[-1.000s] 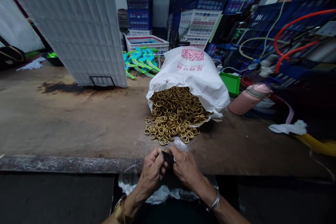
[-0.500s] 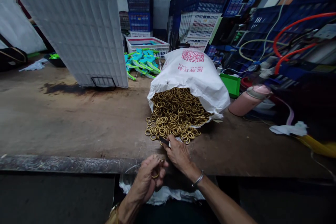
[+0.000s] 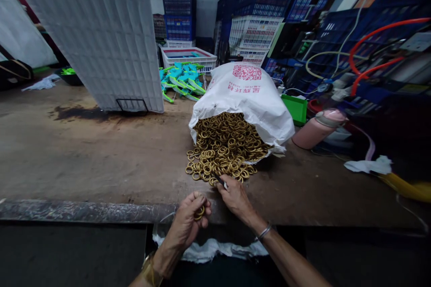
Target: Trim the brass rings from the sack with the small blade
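My left hand [image 3: 189,217], near the table's front edge, is closed on a brass-coloured ring [image 3: 199,212]; whether more rings sit in the fingers I cannot tell. My right hand [image 3: 237,197] grips a small tool with a dark, narrow tip [image 3: 220,181], its kind mostly hidden by the fingers. That tip points at the near edge of a heap of brass-coloured rings [image 3: 220,161]. The heap spills from the mouth of a white woven sack [image 3: 242,98] with red print, which lies on its side and holds many more rings.
A grey-white ribbed panel [image 3: 121,45] stands on the brown table [image 3: 84,157] at left. Turquoise and green plastic pieces [image 3: 183,78] lie behind the sack. To the right are a green tray [image 3: 295,108], a pink bottle [image 3: 318,129] and a white cloth [image 3: 368,165]. Stacked crates [image 3: 256,31] fill the back.
My right hand has shifted slightly to the right with the tool, its tip now lower at the rings. My left hand has drawn a little left and turned, the ring still in its fingers.
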A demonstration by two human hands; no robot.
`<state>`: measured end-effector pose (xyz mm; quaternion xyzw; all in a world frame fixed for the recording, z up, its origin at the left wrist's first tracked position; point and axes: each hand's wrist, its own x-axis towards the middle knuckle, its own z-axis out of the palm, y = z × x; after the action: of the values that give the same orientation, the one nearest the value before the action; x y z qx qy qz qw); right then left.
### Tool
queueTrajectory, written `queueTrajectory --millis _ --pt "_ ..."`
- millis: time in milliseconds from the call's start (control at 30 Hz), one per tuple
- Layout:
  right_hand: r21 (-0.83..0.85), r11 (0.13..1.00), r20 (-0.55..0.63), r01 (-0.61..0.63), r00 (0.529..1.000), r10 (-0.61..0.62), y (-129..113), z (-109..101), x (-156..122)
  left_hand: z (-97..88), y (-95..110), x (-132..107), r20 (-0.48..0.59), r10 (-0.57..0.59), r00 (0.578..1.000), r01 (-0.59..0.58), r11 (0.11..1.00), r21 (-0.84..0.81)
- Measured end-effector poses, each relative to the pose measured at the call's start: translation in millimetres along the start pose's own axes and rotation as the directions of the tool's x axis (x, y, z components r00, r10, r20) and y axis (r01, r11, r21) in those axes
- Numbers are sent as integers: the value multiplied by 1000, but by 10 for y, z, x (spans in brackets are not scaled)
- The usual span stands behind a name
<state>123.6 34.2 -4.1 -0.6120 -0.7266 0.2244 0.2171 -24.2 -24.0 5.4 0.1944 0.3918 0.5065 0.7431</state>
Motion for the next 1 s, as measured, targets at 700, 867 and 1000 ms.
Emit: queueTrajectory --millis 700,867,1000 --pt "703 526 510 -479 855 97 -61 -196 -304 83 -24 89 376 348 859 -504 443 741" --pt "614 750 286 -247 955 80 -58 -107 -293 129 -17 69 334 365 869 -475 433 766" --pt "600 759 294 -254 952 86 -102 -114 -284 144 -23 63 247 293 924 -380 623 684"
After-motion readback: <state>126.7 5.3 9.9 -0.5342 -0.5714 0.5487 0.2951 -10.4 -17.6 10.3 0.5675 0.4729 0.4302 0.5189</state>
